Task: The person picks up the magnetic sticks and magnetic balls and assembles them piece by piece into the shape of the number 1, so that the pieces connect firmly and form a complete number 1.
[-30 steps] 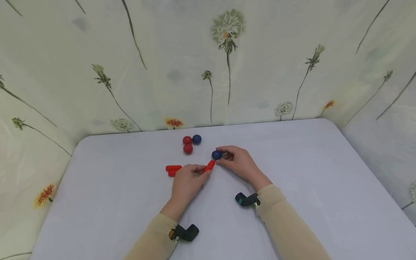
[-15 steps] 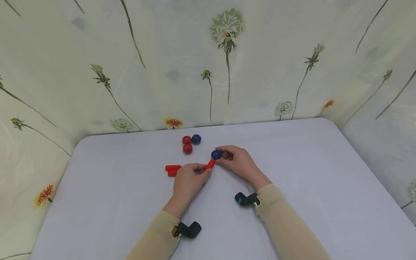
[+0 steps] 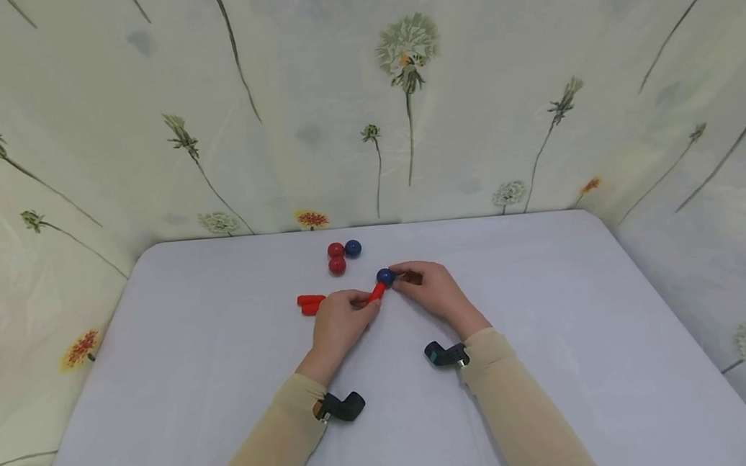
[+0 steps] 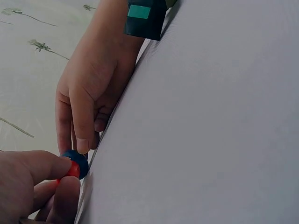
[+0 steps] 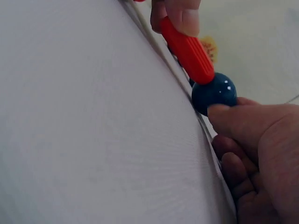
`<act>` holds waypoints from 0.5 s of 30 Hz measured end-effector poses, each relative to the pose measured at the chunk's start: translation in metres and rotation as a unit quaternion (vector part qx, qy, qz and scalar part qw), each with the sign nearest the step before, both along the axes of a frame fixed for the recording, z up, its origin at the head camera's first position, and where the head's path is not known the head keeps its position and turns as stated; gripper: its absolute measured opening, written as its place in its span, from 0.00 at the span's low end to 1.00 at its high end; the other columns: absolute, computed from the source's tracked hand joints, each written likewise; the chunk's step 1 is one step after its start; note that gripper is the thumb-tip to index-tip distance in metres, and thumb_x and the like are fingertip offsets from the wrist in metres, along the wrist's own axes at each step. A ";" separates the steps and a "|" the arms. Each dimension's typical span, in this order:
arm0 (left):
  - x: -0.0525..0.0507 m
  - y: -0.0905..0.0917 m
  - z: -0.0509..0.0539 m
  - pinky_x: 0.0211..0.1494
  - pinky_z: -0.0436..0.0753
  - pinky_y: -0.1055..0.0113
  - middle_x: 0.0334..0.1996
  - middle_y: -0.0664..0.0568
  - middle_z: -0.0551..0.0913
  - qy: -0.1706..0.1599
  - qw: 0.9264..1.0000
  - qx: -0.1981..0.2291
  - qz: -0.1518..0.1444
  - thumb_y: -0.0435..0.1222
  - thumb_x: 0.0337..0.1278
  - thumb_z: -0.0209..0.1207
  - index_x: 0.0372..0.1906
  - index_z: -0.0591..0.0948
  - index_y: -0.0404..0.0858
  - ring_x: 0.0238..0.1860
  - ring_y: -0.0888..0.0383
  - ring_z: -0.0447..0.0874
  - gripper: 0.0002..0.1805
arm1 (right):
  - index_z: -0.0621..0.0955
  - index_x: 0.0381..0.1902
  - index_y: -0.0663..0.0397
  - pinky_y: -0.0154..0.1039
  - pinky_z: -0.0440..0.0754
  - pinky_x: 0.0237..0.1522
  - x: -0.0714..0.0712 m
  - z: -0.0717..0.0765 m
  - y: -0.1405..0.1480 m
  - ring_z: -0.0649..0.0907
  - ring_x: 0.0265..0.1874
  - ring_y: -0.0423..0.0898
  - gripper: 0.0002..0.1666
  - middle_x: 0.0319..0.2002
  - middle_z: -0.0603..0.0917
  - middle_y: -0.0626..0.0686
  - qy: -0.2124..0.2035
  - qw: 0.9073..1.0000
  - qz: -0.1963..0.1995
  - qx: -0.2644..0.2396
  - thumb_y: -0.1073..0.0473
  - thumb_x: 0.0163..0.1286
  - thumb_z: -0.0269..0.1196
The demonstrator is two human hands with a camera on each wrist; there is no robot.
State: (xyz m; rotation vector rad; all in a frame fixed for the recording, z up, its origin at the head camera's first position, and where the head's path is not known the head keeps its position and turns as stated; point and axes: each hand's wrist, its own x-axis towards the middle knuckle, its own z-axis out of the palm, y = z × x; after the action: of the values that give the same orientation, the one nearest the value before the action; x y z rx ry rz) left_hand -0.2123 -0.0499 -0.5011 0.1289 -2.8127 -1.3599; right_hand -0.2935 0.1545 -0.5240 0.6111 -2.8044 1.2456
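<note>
My left hand [image 3: 339,325] pinches a short red ribbed rod [image 5: 189,50] between thumb and fingers. My right hand [image 3: 438,290] holds a glossy blue ball [image 5: 215,94] at its side, thumb and fingertip on it. In the right wrist view the rod's rounded end touches the ball; whether they are joined, I cannot tell. The left wrist view shows the same rod [image 4: 70,171] mostly hidden by fingers, up against the blue ball [image 4: 80,162]. Just left of my left hand lie two more red rods [image 3: 311,304], their right ends partly covered by the hand.
Beyond the hands, two red balls [image 3: 336,257] and another blue ball [image 3: 352,248] sit close together on the white-covered table [image 3: 228,387]. A flower-patterned cloth [image 3: 480,95] hangs behind the far edge and along both sides.
My left hand has shifted slightly right and away from me, and the rod now overlaps the ball's lower edge. The ball has moved slightly left. The other balls and rods stay put.
</note>
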 end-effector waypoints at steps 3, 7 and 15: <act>0.000 0.000 0.001 0.34 0.79 0.68 0.29 0.60 0.85 -0.001 1.000 -0.002 0.003 0.48 0.58 0.67 0.45 0.89 0.44 0.31 0.62 0.80 0.16 | 0.85 0.54 0.38 0.42 0.80 0.44 0.000 0.001 0.001 0.82 0.37 0.40 0.18 0.40 0.85 0.41 -0.007 1.000 0.016 0.001 0.52 0.66 0.69; 0.001 0.000 0.001 0.34 0.79 0.67 0.30 0.60 0.85 0.001 1.000 -0.005 0.003 0.49 0.58 0.67 0.45 0.88 0.44 0.32 0.61 0.80 0.16 | 0.85 0.55 0.37 0.41 0.80 0.43 0.000 0.001 0.001 0.82 0.36 0.39 0.19 0.39 0.85 0.41 -0.005 1.000 0.019 0.002 0.50 0.66 0.69; 0.001 0.002 0.001 0.34 0.79 0.67 0.30 0.60 0.85 -0.003 1.000 -0.008 -0.004 0.50 0.57 0.67 0.45 0.88 0.45 0.32 0.61 0.80 0.17 | 0.84 0.55 0.34 0.41 0.79 0.41 0.001 0.000 0.004 0.81 0.36 0.39 0.20 0.40 0.85 0.38 -0.007 1.000 0.018 -0.010 0.40 0.66 0.66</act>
State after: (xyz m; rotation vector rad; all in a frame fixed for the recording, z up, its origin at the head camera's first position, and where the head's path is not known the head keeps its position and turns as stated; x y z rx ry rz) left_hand -0.2115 -0.0483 -0.5000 0.1212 -2.8303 -1.3417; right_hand -0.2929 0.1582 -0.5242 0.6564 -2.8019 1.2869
